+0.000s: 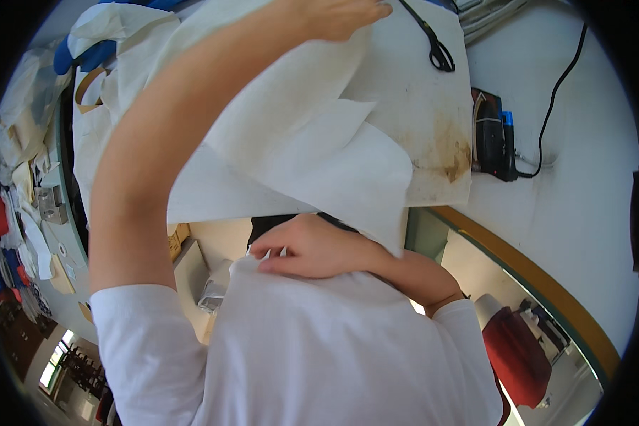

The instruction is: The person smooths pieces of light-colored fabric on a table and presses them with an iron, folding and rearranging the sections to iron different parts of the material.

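Observation:
My left arm reaches across a large off-white sheet [298, 101], which may be fabric or interfacing. My left hand [346, 18] is over its far part at the top rim, partly cut off by the picture's edge; whether it grips the sheet cannot be made out. In front of my white shirt, by the near table edge, is my right hand [314, 247], fingers loosely bent and apart, with nothing seen in them. The sheet's near corner hangs over the table edge beside my right wrist. Black-handled scissors [441, 53] lie on the stained white board [436, 117].
An iron [491, 136] with a black cord [547, 117] stands just right of the board. A brown tape ring [88, 90] sits at the left among pale cloth. A side table [69, 234] holds clutter at far left. A red-covered chair [519, 357] is at lower right.

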Tool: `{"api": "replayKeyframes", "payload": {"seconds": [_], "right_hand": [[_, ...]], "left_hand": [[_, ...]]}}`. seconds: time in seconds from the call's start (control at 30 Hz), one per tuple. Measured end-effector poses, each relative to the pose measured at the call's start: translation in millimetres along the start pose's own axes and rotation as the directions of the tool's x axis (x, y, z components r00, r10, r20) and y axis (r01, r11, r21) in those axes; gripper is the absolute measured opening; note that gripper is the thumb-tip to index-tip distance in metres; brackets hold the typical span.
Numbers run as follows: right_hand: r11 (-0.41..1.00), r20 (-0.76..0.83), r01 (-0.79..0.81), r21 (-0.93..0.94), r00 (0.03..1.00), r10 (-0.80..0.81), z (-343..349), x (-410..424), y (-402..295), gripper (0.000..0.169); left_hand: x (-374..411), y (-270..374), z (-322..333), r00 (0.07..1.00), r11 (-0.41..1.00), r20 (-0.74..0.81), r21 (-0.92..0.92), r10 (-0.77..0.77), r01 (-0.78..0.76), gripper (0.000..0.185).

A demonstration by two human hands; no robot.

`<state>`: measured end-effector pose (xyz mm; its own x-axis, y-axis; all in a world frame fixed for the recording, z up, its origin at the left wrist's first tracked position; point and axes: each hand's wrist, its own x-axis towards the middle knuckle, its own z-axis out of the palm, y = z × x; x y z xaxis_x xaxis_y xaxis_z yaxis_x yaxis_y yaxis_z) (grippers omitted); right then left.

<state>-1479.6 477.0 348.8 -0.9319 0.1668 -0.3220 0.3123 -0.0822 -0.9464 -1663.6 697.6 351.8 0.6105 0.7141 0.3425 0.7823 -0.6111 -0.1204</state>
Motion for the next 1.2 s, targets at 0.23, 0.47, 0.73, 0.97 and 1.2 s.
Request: {"api": "replayKeyframes", "payload": {"seconds": [0.23, 0.47, 0.73, 0.97, 1.2], "right_hand": [[0.873, -0.528, -0.179, 0.454, 0.735, 0.426, -62.8, -100.0, 105.1, 0.021], [0.651, -0.917, -0.68, -0.338, 0.393, -0.066, -97.5, -103.2, 200.8, 0.038], [0.735, -0.353, -0.627, 0.259, 0.647, 0.676, -121.2, -128.4, 150.6, 0.048], [0.639, -0.208, 0.059, 0.767, 0.965, 0.16, -202.4, -42.9, 84.0, 0.04], [0.742, -0.596, 0.411, 0.529, 0.803, -0.019, -209.4, 105.9, -12.0, 0.018]], "left_hand": [[-221.6, 99.9, 47.1, 0.618, 0.57, 0.057, -0.328, -0.784, 0.753, 0.032], [-274.1, 220.7, 66.1, 0.071, -0.041, 0.293, -0.36, -0.953, 0.932, 0.025], [-224.4, 262.7, 37.0, 0.035, -0.712, 0.905, -0.357, -0.425, 0.604, 0.017], [-215.7, 220.0, 6.1, 0.254, -0.949, 0.965, 0.027, -0.057, -0.314, 0.01], [-238.3, 143.6, 20.6, 0.152, -0.633, 0.758, -0.397, -0.635, -0.665, 0.026]]}}
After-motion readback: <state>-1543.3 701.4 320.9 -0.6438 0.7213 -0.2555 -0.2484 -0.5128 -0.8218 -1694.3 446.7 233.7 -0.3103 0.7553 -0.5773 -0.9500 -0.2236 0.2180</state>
